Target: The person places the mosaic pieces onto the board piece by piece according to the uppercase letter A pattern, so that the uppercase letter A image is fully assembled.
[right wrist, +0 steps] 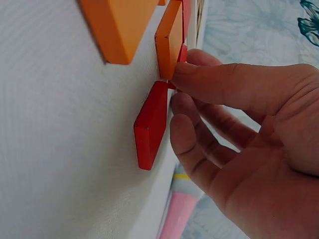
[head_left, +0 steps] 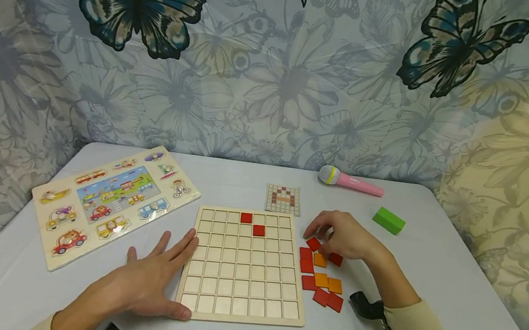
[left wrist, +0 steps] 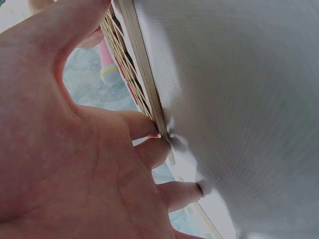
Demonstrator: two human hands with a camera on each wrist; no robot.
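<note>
A pale wooden grid board lies flat on the table, with two red square tiles in its upper cells, one in the top row and one in the second row. My left hand rests along its left edge, fingers spread; the left wrist view shows fingertips touching the board's side. Right of the board, my right hand has thumb and fingers around a red tile, largely hidden in the right wrist view. Another red tile and an orange tile lie beside those fingers.
Several red and orange tiles lie right of the board. Behind it is a small pattern card. A vehicle puzzle board lies left; a pink toy microphone and a green block lie back right.
</note>
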